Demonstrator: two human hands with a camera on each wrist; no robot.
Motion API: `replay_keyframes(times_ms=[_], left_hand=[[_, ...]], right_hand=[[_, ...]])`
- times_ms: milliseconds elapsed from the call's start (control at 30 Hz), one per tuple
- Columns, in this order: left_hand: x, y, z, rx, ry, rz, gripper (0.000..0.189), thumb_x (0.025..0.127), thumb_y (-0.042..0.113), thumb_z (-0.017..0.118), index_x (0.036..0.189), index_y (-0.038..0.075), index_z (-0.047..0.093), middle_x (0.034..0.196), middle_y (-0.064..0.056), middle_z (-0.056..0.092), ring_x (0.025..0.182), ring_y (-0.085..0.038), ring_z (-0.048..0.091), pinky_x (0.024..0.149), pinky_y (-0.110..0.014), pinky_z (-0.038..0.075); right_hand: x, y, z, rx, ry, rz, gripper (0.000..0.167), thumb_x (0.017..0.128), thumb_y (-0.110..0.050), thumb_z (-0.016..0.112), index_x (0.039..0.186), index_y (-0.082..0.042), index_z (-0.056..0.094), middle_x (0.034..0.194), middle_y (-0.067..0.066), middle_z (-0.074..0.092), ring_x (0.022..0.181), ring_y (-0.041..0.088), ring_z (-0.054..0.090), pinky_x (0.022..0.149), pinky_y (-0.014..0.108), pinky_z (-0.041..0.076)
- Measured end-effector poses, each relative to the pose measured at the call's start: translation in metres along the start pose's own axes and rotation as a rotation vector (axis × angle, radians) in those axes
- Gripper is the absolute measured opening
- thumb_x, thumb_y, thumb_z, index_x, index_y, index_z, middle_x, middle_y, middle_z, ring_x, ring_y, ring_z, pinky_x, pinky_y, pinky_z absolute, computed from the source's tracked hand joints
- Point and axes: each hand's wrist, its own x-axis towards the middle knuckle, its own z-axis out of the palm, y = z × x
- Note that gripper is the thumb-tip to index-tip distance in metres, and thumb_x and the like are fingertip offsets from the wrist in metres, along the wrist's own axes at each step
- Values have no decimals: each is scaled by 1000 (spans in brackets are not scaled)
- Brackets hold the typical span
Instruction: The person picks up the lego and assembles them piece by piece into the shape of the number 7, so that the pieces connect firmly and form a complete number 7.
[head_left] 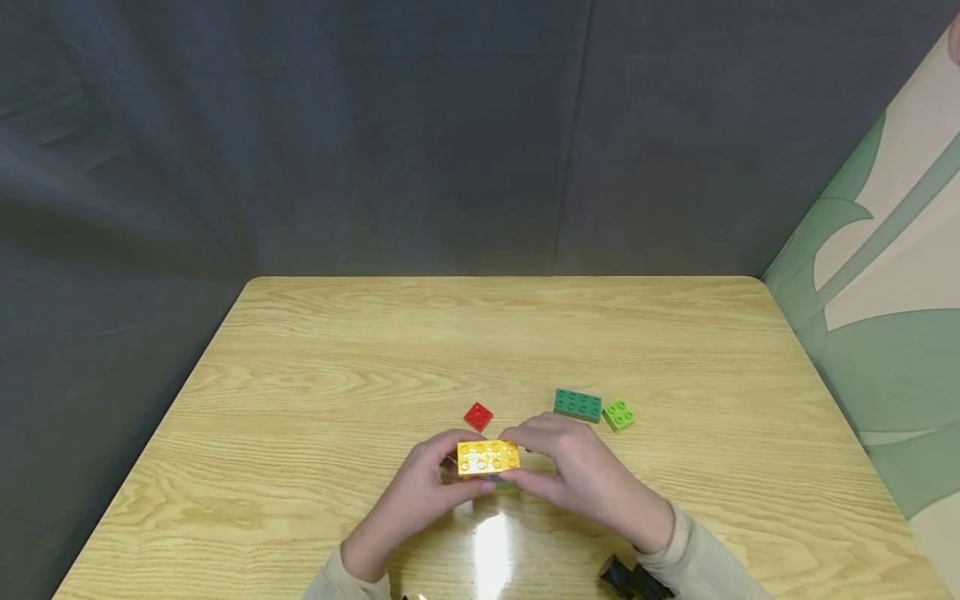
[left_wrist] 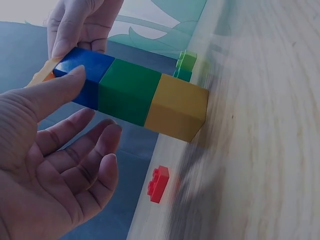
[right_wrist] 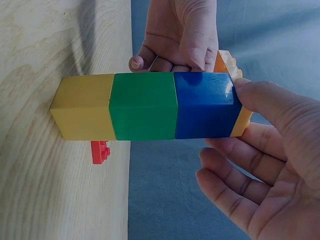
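A stack of toy building blocks stands on the table between the hands: a yellow block (right_wrist: 85,110) at the bottom, then a green block (right_wrist: 145,107) and a blue block (right_wrist: 205,107). Across its top lies a long yellow brick (head_left: 488,457) with studs, overhanging to one side. My left hand (head_left: 427,479) holds the upper stack, its thumb along the blue block and the other fingers loosely bent. My right hand (head_left: 573,462) pinches the end of the long yellow brick between thumb and forefinger.
A small red brick (head_left: 478,416) lies just beyond the hands. To the right are a dark green brick (head_left: 577,404) and a small light green brick (head_left: 618,415). A black object (head_left: 633,579) sits by the right sleeve. Dark cloth (head_left: 450,142) hangs behind the table (head_left: 337,350).
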Motion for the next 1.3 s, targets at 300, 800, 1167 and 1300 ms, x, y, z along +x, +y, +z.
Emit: replay_keyframes(times_ms=[300,800,1167,1300], left_hand=[[2,1,-5,39,22,-5,42,80,14,80,118,20,64,106,8,67,85,-19,61,75,-32,55],[11,-10,-12,118,127,-35,48,77,-10,67,119,13,63,119,0,63,87,-14,61,77,-31,53],[20,-17,-16,197,142,-54,44,79,-7,67,120,9,63,115,-5,64,84,-14,60,71,-27,53],[24,-18,-17,193,128,-89,39,83,-2,69,120,9,63,113,-7,64,83,-13,58,68,-27,52]], right_hand=[[1,1,-1,-12,5,-6,28,82,-24,80,106,-11,72,96,-5,71,89,11,63,77,28,56],[-1,1,1,-3,20,-8,28,82,-24,80,105,-12,72,96,-5,71,88,10,62,74,27,55],[-2,1,2,-4,21,11,30,81,-25,81,106,-11,73,96,-5,71,88,10,63,74,27,55],[-3,2,2,2,20,18,30,81,-25,81,106,-12,73,97,-5,71,89,10,62,74,28,55]])
